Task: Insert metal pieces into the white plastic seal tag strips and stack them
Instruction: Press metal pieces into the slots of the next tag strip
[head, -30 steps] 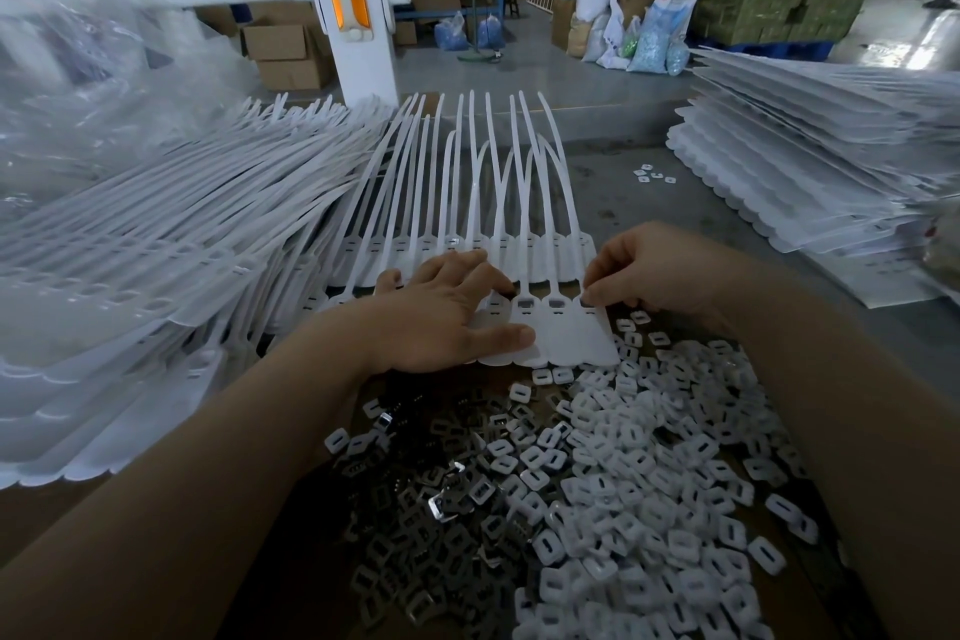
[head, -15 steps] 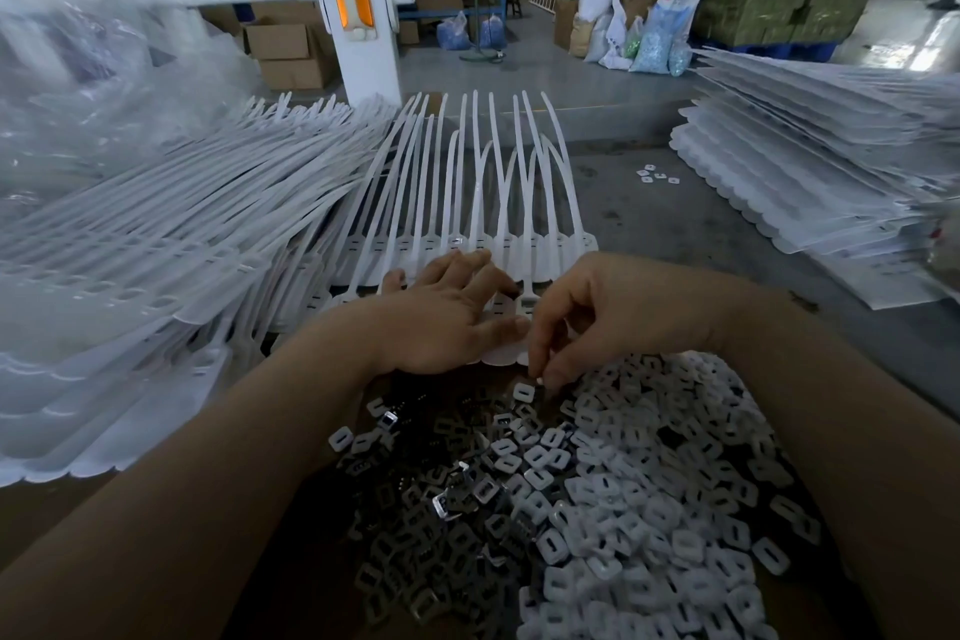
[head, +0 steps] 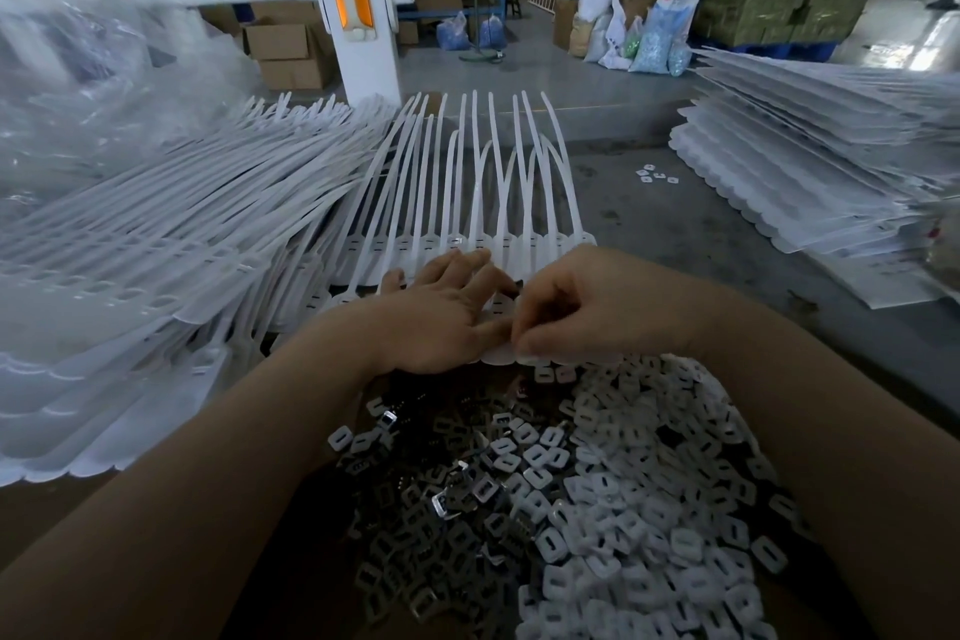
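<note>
A worker's left hand (head: 441, 322) is pressing flat, fingers extended, on a white plastic seal tag strip (head: 498, 353) lying beyond the heaped small metal pieces (head: 436, 499), while the right hand (head: 587, 307), fingers curled, is apparently pinching one in, ideally squarely.

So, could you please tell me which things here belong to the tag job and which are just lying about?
Belongs to the job:
- tag strip under both hands
- left hand, flat on it
- right hand, pinching at it
- metal pieces
- white caps
- stacked strips

Just lying about:
- cardboard boxes
- sacks
- pillar
</note>
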`<state>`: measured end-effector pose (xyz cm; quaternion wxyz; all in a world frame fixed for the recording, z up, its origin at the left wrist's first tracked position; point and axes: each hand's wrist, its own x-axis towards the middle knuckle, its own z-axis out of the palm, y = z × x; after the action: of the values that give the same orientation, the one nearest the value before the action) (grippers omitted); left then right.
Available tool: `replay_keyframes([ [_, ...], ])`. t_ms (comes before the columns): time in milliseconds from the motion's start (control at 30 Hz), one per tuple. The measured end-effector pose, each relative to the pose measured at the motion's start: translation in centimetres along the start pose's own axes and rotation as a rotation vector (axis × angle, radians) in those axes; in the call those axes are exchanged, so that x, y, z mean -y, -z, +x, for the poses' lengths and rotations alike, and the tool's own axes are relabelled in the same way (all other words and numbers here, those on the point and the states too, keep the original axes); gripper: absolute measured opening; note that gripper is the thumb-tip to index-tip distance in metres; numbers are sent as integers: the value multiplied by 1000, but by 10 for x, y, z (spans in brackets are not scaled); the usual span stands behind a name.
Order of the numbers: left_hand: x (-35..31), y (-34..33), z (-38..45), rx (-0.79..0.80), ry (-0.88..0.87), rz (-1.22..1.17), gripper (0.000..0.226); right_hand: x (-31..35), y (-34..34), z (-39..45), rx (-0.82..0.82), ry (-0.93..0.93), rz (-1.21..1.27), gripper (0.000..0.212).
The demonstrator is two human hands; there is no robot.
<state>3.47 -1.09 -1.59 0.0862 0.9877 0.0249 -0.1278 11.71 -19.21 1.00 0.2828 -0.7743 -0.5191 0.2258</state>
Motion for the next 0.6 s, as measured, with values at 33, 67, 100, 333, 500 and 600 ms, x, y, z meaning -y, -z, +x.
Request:
replay_keyframes([
  [33, 0, 0, 0, -2, -1, 2, 59, -4, 2, 0, -93, -17, 37, 4],
  [67, 0, 0, 0, -3, -1, 0, 60, -9, 5, 1, -194, -42, 79, 3],
  [100, 0, 0, -1, -3, 0, -7, 61, -15, 7, 2, -295, -75, 131, 2],
  [333, -2, -1, -3, -17, -11, -8, 60, -32, -4, 10, -562, -200, 190, 7],
  [500, -4, -3, -3, -22, -15, 9, 64, -23, -10, 16, -462, -220, -53, 13],
  [600, -4, -3, -3, -20, -15, 3, 64, -17, -10, 16, -447, -238, -104, 10],
])
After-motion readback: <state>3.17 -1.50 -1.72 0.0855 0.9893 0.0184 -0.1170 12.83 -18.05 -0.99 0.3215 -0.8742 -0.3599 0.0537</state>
